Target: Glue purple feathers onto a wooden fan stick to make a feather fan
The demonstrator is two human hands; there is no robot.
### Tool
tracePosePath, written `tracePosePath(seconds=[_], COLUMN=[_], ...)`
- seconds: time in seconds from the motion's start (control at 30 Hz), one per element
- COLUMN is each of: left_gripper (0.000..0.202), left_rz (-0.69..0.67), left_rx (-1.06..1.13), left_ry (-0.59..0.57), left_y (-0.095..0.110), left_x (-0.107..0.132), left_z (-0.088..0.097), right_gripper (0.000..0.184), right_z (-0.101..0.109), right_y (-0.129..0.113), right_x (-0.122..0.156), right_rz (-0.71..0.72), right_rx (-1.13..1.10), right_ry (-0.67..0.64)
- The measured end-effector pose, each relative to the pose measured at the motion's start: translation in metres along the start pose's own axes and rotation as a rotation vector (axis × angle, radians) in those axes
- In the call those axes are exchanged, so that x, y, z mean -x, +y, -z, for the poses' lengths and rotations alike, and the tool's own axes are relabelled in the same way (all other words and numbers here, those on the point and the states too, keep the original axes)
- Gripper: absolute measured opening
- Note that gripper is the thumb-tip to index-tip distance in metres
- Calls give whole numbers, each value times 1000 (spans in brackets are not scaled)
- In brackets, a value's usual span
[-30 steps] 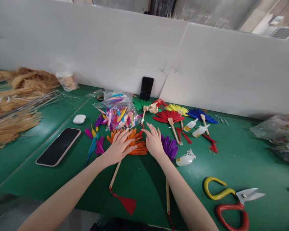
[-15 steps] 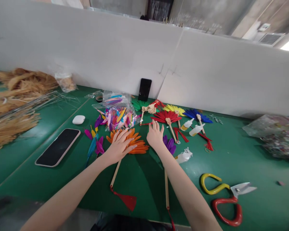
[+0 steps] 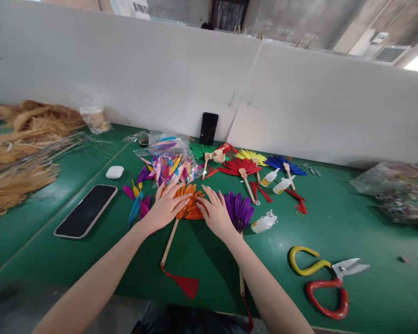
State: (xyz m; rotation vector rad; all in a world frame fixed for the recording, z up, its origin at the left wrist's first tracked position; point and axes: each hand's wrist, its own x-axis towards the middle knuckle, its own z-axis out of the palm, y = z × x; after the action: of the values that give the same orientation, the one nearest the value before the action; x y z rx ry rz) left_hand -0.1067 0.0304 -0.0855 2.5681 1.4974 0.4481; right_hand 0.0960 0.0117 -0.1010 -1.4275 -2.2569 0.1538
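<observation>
An orange feather fan (image 3: 189,204) lies on the green table with its wooden handle toward me and a red tassel (image 3: 185,284) at the handle's end. Spread over the fan's left side is my left hand (image 3: 165,206), fingers apart. My right hand (image 3: 214,212), also with fingers extended, rests at the fan's right edge, fingertips on the feathers. Right beside that hand lies a purple feather fan (image 3: 239,211), its handle partly hidden under my right forearm. Loose pink, yellow, blue and purple feathers (image 3: 136,208) are left of my left hand.
Red (image 3: 242,168), yellow (image 3: 251,157), blue (image 3: 286,165) and green (image 3: 199,150) fans lie farther back. Glue bottles (image 3: 270,177) stand among them. Scissors (image 3: 337,273) lie open at right. A phone (image 3: 86,212) and white case (image 3: 114,172) are at left; a feather bag (image 3: 177,167) lies behind.
My right hand has moved left and down from near the red fan to the orange fan's right edge, uncovering the purple fan. My left hand stays on the orange fan.
</observation>
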Motion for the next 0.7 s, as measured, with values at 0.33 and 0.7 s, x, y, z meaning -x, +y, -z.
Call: tracePosePath(seconds=[0.33,0.7], left_gripper=[38,46], left_rz=[-4,115], left_rx=[42,-118], left_ry=[14,192], left_y=[-1,20], left_x=[-1,63], left_z=[2,8], right_gripper=[33,44], right_z=[0,6], right_y=[6,-23], right_x=[-3,9], right_rz=[-6,194], right_rx=[-7,-16], right_ry=[55,-92])
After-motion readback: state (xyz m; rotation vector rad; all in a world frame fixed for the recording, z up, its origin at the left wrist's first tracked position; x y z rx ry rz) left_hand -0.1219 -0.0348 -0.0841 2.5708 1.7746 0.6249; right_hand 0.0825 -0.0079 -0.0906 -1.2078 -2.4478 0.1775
